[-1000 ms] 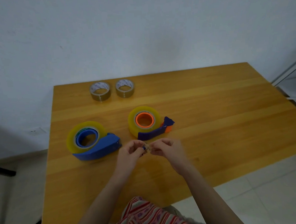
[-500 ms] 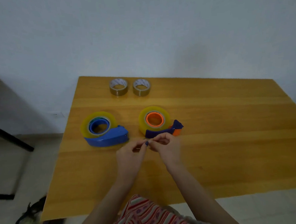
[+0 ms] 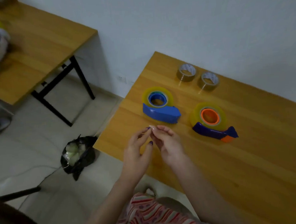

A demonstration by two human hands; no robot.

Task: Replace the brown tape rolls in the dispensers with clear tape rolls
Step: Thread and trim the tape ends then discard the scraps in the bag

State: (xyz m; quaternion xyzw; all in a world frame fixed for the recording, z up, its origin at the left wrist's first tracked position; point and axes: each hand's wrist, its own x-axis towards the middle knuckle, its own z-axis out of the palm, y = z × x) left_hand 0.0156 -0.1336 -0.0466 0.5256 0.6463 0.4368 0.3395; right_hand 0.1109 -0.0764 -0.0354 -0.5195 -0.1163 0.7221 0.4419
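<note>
no writing is reading clearly anywhere; the white inner cores of the two brown tape rolls (image 3: 186,72) (image 3: 210,81) are carrying faint print too blurred to make out. both hands are meeting over the near left corner of the wooden table (image 3: 250,157): the left hand (image 3: 137,147) and right hand (image 3: 168,141) are pinching a small pale scrap of tape (image 3: 152,128) between their fingertips, the other fingers loosely curled. just beyond the hands, the blue dispenser (image 3: 161,109) is lying flat with a yellowish clear roll in it. to its right, the purple-and-orange dispenser (image 3: 214,125) is holding another. the brown rolls are sitting side by side near the wall.
</note>
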